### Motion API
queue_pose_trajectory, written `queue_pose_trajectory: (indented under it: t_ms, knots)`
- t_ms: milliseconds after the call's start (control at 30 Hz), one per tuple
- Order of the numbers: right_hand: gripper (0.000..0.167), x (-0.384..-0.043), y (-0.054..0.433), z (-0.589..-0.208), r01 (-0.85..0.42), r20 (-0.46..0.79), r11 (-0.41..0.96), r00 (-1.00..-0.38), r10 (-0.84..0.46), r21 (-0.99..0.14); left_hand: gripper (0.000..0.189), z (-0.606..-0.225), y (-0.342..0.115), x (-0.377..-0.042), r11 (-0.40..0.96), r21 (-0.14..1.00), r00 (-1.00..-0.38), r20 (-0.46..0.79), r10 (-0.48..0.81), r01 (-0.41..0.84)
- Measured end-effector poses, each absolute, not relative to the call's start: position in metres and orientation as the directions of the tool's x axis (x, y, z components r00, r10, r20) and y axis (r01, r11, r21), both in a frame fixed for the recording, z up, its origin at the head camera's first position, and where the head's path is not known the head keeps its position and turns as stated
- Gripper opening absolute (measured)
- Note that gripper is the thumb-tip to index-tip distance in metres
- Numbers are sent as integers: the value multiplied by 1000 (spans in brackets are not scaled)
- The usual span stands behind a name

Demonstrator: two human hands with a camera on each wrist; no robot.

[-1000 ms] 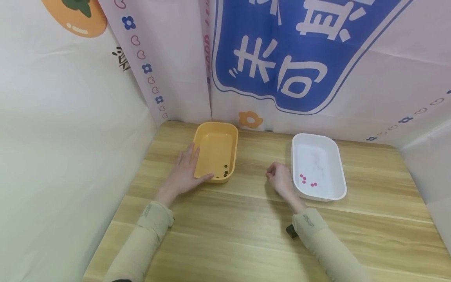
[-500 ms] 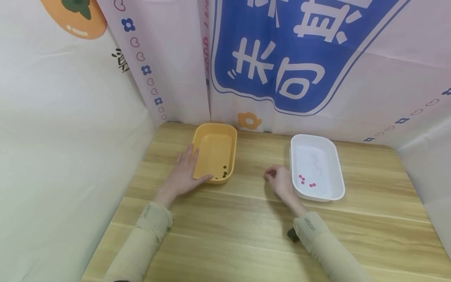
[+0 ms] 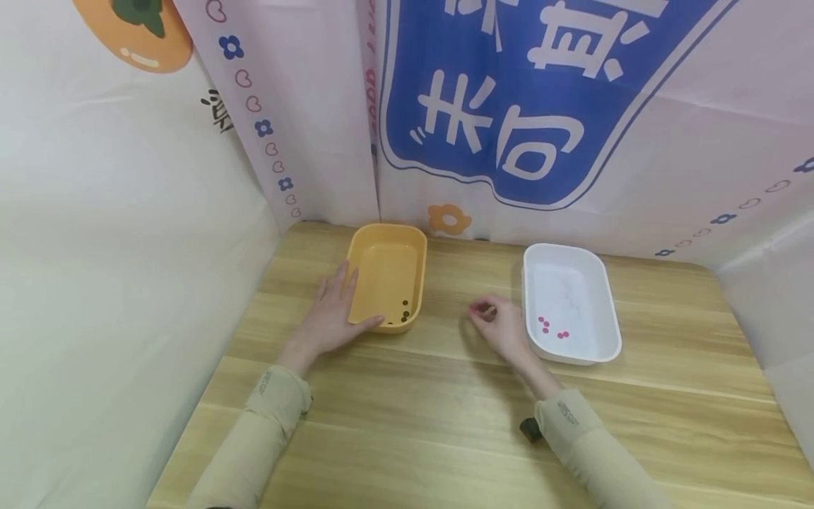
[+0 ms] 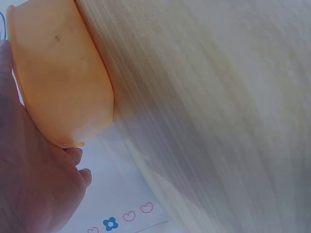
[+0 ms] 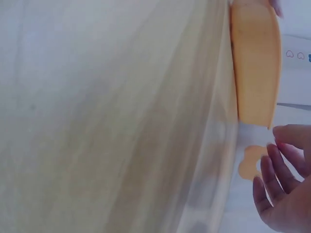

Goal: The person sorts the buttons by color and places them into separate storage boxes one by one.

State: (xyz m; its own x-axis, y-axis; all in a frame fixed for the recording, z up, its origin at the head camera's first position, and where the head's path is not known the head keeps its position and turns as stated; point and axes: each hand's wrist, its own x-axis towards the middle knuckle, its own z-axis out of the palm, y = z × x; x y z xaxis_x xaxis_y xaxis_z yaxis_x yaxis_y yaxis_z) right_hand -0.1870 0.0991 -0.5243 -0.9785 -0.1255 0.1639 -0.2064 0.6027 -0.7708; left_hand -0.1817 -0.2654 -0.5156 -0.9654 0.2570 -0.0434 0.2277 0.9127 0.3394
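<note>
My left hand [image 3: 327, 311] rests with straight, spread fingers on the left and near rim of a yellow tray [image 3: 388, 244]. Inside that tray, near its right front corner, lie several small dark green discs [image 3: 405, 314]. Between the two trays my right hand [image 3: 504, 329] hovers over the table, thumb and forefinger pinched together. A trace of pink shows at its fingertips, a small pink disc mostly hidden by them. In the right wrist view its other fingers curve loosely. The white tray [image 3: 566, 258], right beside this hand, holds several small pink discs [image 3: 545, 324].
Both trays stand toward the back of a wood-grain table [image 3: 407, 424]. A printed cloth backdrop [image 3: 502, 127] rises behind the table's far edge, and a pale cloth wall [image 3: 127, 283] runs along the left. A dark wrist device [image 3: 531, 429] shows under the right sleeve.
My right hand has shifted slightly left, away from the white tray, and its thumb and forefinger now form a rounder pinch. The left hand stays on the yellow tray.
</note>
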Motion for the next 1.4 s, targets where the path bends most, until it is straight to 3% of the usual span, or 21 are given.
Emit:
queue_pose_trajectory:
  t_ms: [333,767,1400]
  knots:
    - [16,-187,100,-525,-334,345,500,-936,-75,-799,124,-518,-265,-183,913,339,-966,-41,257,228]
    - [15,-179,114,-511,-463,523,475,-852,-7,-748,125,-517,-263,-183,912,343,-966,-40,255,227]
    - [16,-172,190,-499,-298,463,518,-858,221,-802,125,-513,-265,-181,910,348,-966,-43,254,224]
